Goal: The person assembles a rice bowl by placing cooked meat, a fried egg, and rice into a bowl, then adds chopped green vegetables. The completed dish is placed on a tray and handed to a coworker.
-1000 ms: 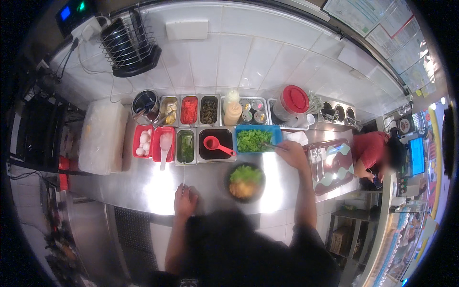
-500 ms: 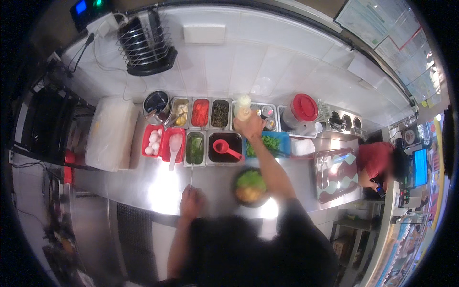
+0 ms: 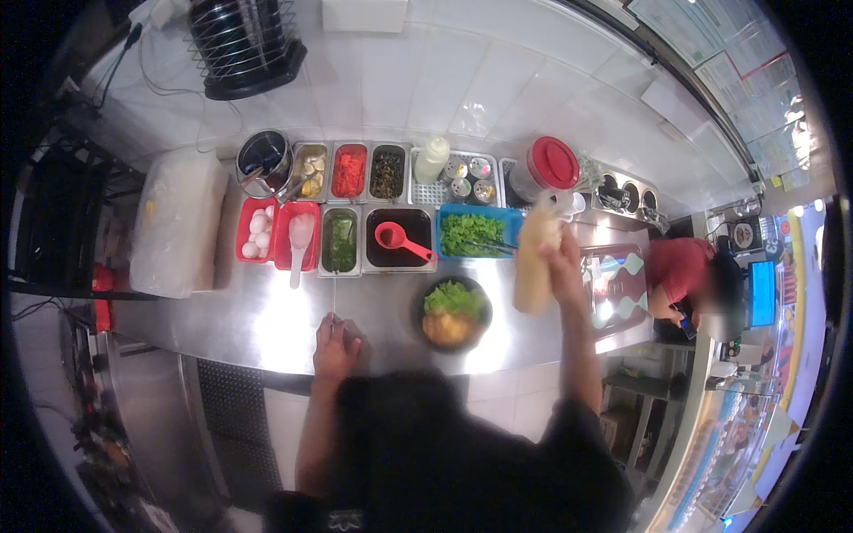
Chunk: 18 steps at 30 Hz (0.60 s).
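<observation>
My right hand [image 3: 565, 263] is shut on a tall beige squeeze bottle [image 3: 533, 271] with a pale cap, held just above the steel counter [image 3: 267, 320]. The bottle is right of a black bowl [image 3: 451, 313] that holds green leaves and something orange. My left hand [image 3: 336, 349] rests flat on the counter's front edge, left of the bowl, and holds nothing. Behind the bowl stands a blue tray of chopped greens [image 3: 475, 233] with tongs in it.
Trays line the back: eggs [image 3: 256, 233], a white spoon [image 3: 300, 238], green sauce [image 3: 338, 242], dark sauce with a red ladle [image 3: 400, 240]. Behind stand a second squeeze bottle [image 3: 433, 160], shakers [image 3: 466, 178] and a red-lidded jar [image 3: 551, 164]. A person in red [image 3: 684, 275] sits at right.
My right hand left the blue tray of greens, reached to the back row, and now holds the beige bottle right of the bowl. My left hand stayed on the counter.
</observation>
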Each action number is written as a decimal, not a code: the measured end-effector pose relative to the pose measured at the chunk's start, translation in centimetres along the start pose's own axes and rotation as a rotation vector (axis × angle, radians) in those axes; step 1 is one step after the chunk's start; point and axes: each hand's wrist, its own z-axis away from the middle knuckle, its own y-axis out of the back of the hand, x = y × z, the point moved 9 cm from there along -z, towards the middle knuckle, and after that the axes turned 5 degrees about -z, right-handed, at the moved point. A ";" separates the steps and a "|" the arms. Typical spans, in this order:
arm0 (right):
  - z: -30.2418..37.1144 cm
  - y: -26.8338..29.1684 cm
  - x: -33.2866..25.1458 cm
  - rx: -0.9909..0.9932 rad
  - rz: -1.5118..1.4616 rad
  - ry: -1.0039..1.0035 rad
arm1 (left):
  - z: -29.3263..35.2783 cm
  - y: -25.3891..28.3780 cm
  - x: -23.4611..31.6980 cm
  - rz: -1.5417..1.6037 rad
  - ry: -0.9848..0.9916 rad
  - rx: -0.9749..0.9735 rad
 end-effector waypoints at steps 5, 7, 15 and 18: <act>4.8 -1.3 4.8 -0.377 1.100 -0.086 | -0.2 0.3 0.2 -0.001 0.001 -0.042; 6.3 -1.6 5.8 -0.450 1.352 -0.226 | -0.1 0.2 0.0 -0.022 -0.026 -0.026; 6.9 -1.6 8.3 -0.491 1.551 -0.275 | 0.0 0.0 -0.2 -0.025 -0.031 -0.029; 6.7 -1.5 9.0 -0.489 1.593 -0.298 | 0.1 -0.2 -0.4 -0.023 -0.036 -0.016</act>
